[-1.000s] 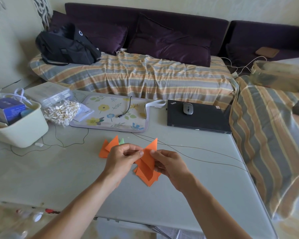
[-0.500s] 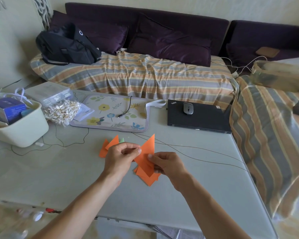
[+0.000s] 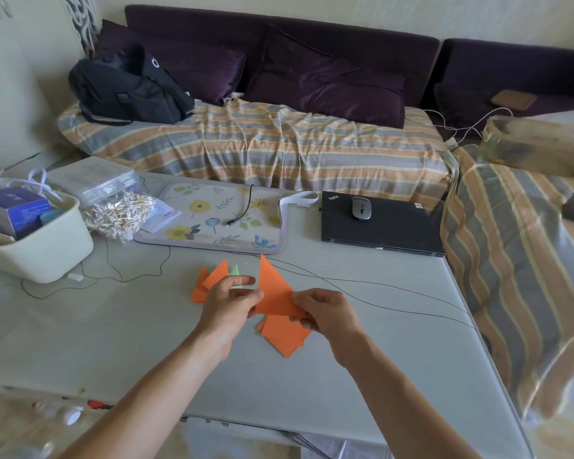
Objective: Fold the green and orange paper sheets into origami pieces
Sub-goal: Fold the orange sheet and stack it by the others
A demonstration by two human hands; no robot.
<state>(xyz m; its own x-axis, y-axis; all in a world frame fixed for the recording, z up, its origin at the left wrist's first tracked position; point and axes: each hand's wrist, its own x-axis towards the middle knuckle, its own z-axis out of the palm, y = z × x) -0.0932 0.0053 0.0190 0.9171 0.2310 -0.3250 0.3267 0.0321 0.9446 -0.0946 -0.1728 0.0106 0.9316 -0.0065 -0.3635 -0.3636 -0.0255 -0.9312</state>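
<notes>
I hold a folded orange paper (image 3: 274, 293) above the table, its point up. My left hand (image 3: 227, 303) pinches its left side and my right hand (image 3: 327, 311) pinches its right corner. Under it on the table (image 3: 113, 342) lies a small stack of flat orange sheets (image 3: 284, 336). Folded orange pieces (image 3: 212, 279) lie just behind my left hand, with a pale green piece (image 3: 236, 276) partly hidden among them.
A closed black laptop (image 3: 395, 226) with a mouse (image 3: 361, 208) sits at the back right. A floral mat (image 3: 219, 220), a bag of cotton swabs (image 3: 116, 213) and a cream bin (image 3: 43, 246) stand at the back left. Thin cables (image 3: 378, 293) cross the table.
The orange paper has turned from hanging upright to lying wider between my hands, its tip now up and to the left. My right hand has shifted right to its corner.
</notes>
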